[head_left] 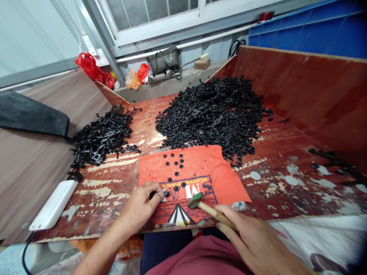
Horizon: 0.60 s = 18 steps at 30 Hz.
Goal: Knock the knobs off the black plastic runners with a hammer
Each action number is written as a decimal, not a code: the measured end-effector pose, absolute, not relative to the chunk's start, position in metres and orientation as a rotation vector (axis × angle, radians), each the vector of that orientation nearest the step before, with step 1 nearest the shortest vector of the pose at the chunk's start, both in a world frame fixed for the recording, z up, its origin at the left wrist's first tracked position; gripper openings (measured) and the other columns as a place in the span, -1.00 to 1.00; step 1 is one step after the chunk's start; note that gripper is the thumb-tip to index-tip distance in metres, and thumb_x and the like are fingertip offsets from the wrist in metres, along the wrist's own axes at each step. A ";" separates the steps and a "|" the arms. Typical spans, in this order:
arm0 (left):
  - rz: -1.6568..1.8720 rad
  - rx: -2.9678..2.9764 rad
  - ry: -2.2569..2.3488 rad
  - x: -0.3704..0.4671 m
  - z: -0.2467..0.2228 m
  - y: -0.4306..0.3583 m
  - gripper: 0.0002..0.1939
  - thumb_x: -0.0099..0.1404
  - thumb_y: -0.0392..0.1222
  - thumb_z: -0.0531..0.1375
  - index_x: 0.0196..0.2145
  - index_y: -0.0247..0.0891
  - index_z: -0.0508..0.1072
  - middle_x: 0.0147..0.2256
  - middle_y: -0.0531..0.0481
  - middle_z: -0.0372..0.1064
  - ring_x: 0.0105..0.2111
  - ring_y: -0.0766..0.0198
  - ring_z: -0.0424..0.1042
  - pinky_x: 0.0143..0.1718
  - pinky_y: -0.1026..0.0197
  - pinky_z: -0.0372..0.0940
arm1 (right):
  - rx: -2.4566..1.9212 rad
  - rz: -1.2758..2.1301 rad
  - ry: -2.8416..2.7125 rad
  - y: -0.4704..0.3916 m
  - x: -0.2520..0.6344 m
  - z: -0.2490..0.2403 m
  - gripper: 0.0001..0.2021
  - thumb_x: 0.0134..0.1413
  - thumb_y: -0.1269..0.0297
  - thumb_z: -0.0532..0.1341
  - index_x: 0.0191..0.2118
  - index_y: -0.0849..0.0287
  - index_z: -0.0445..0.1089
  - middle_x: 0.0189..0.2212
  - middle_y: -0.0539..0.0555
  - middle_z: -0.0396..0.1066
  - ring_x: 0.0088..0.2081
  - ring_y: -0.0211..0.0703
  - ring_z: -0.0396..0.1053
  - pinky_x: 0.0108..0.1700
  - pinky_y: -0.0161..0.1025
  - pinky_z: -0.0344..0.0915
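An orange printed cloth (232, 183) lies on the worktable in front of me, with several small round black parts (176, 173) spread over it. My left hand (145, 202) rests at the cloth's left side, thumb and fingers pinched on a small round black part (166, 193), mostly hidden by the fingertips. In my right hand (243, 229) is a small hammer-like tool (215, 214) with a wooden handle and a green head. Its head is over the cloth's lower middle, to the right of my left fingertips.
A large heap of black parts (212, 110) lies behind the cloth, a smaller heap (103, 135) to the left. A white power bank (54, 206) with a cable sits at the front left. Wooden boards (301, 84) wall the table; a blue crate (309, 34) stands behind at right.
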State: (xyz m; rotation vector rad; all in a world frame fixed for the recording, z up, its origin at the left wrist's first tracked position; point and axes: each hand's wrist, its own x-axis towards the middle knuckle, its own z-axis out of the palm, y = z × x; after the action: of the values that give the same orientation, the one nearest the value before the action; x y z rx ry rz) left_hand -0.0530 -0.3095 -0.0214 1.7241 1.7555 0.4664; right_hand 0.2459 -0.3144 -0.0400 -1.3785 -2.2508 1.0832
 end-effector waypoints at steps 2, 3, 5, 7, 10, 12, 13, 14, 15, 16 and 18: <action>0.484 1.691 1.729 -0.055 -0.024 -0.310 -0.70 0.34 -0.08 0.05 -0.50 -0.23 0.35 -0.48 0.06 0.33 -0.41 0.24 0.33 -0.34 0.26 0.13 | -1.378 1.084 -2.259 -0.315 0.247 -0.041 -0.71 0.35 0.25 0.02 0.03 -0.09 0.43 -0.38 0.00 0.57 -0.37 -0.03 0.53 -0.26 -0.20 0.39; 0.493 1.670 1.719 -0.057 -0.026 -0.310 -0.70 0.33 -0.08 0.06 -0.51 -0.24 0.35 -0.49 0.07 0.32 -0.42 0.25 0.32 -0.35 0.27 0.12 | -1.380 1.083 -2.262 -0.315 0.247 -0.041 -0.70 0.35 0.26 0.02 0.05 -0.10 0.42 -0.37 0.00 0.57 -0.37 -0.03 0.53 -0.26 -0.20 0.39; 0.508 1.623 1.707 -0.058 -0.030 -0.310 -0.70 0.33 -0.08 0.06 -0.51 -0.25 0.36 -0.52 0.08 0.29 -0.43 0.26 0.29 -0.37 0.28 0.12 | -1.382 1.075 -2.265 -0.315 0.247 -0.039 -0.68 0.34 0.28 0.02 0.07 -0.12 0.42 -0.36 -0.01 0.58 -0.37 -0.04 0.53 -0.27 -0.21 0.40; 0.522 1.579 1.710 -0.059 -0.032 -0.309 -0.70 0.31 -0.08 0.07 -0.52 -0.26 0.36 -0.53 0.08 0.27 -0.45 0.28 0.27 -0.38 0.29 0.11 | -1.372 1.053 -2.277 -0.314 0.246 -0.034 -0.66 0.34 0.29 0.02 0.08 -0.13 0.42 -0.32 0.00 0.59 -0.36 -0.05 0.54 -0.28 -0.22 0.41; 0.527 1.536 1.705 -0.058 -0.033 -0.306 -0.73 0.26 -0.10 0.08 -0.54 -0.26 0.36 -0.54 0.09 0.26 -0.46 0.29 0.25 -0.40 0.30 0.11 | -1.304 0.986 -2.356 -0.309 0.241 -0.022 -0.58 0.34 0.33 -0.03 0.17 -0.16 0.36 -0.13 0.02 0.58 -0.32 -0.06 0.56 -0.24 -0.19 0.44; 0.519 1.521 1.707 -0.057 -0.033 -0.304 -0.76 0.23 -0.13 0.08 -0.55 -0.26 0.35 -0.55 0.09 0.25 -0.47 0.29 0.25 -0.41 0.30 0.11 | -1.219 0.915 -2.426 -0.304 0.234 -0.013 -0.51 0.34 0.37 -0.07 0.26 -0.19 0.25 0.06 0.02 0.48 -0.26 -0.06 0.57 -0.19 -0.14 0.47; 0.514 1.520 1.710 -0.056 -0.032 -0.303 -0.77 0.22 -0.15 0.07 -0.55 -0.25 0.34 -0.55 0.09 0.25 -0.47 0.29 0.25 -0.41 0.30 0.11 | -1.176 0.889 -2.453 -0.301 0.229 -0.009 -0.49 0.34 0.39 -0.09 0.29 -0.20 0.21 0.14 0.00 0.42 -0.20 -0.06 0.57 -0.15 -0.12 0.47; 0.512 1.521 1.719 -0.055 -0.032 -0.303 -0.78 0.21 -0.15 0.06 -0.55 -0.25 0.34 -0.55 0.09 0.24 -0.48 0.29 0.24 -0.42 0.30 0.10 | -1.136 0.883 -2.474 -0.298 0.224 -0.005 -0.47 0.33 0.41 -0.09 0.30 -0.21 0.18 0.18 -0.02 0.37 -0.15 -0.05 0.56 -0.10 -0.11 0.47; 0.514 1.526 1.732 -0.055 -0.031 -0.302 -0.78 0.20 -0.16 0.06 -0.55 -0.25 0.33 -0.56 0.10 0.24 -0.49 0.30 0.24 -0.43 0.31 0.10 | -1.108 0.891 -2.487 -0.295 0.219 -0.002 -0.47 0.33 0.41 -0.08 0.31 -0.20 0.17 0.19 -0.02 0.36 -0.11 -0.05 0.55 -0.06 -0.10 0.46; 0.520 1.535 1.745 -0.054 -0.030 -0.302 -0.78 0.20 -0.16 0.05 -0.56 -0.25 0.32 -0.57 0.10 0.23 -0.50 0.30 0.23 -0.44 0.31 0.09 | -1.096 0.904 -2.491 -0.292 0.215 0.000 -0.48 0.33 0.41 -0.06 0.31 -0.17 0.18 0.17 -0.02 0.38 -0.07 -0.05 0.53 -0.03 -0.10 0.46; 0.545 1.557 1.758 -0.053 -0.029 -0.303 -0.81 0.19 -0.17 0.06 -0.54 -0.24 0.33 -0.56 0.11 0.25 -0.50 0.31 0.23 -0.45 0.31 0.08 | -1.073 0.922 -2.483 -0.287 0.206 0.003 -0.48 0.32 0.41 -0.05 0.31 -0.12 0.17 0.13 -0.01 0.42 -0.03 -0.05 0.52 0.01 -0.09 0.45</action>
State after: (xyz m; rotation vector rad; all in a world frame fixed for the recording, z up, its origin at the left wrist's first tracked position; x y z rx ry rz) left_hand -0.0532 -0.3029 -0.0286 1.5566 1.7582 0.5445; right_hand 0.2062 -0.2870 0.0029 -1.0733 -2.4832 0.9224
